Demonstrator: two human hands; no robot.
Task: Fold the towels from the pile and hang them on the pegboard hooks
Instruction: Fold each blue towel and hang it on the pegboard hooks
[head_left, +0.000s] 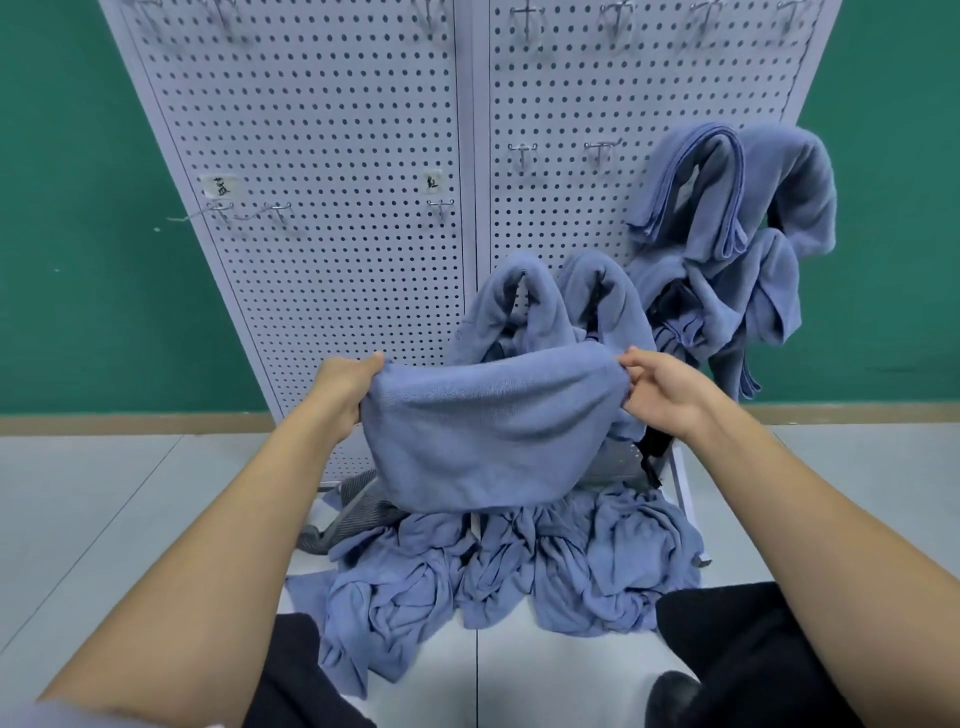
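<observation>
I hold a folded blue towel (493, 431) stretched between both hands in front of the white pegboard (322, 260). My left hand (345, 387) grips its left top corner. My right hand (660, 389) pinches its right top corner. Under it, on the floor, lies a pile of crumpled blue towels (519, 571). Two folded blue towels (566, 306) hang on low hooks right behind the held one. Several more blue towels (727, 223) hang on hooks at the right of the board.
Bare hooks (440, 207) sit at mid height on the left panel, others (522, 151) on the right panel and along the top. A grey cloth (358, 512) lies at the board's foot. My dark trouser legs (748, 654) flank the pile. Green wall behind.
</observation>
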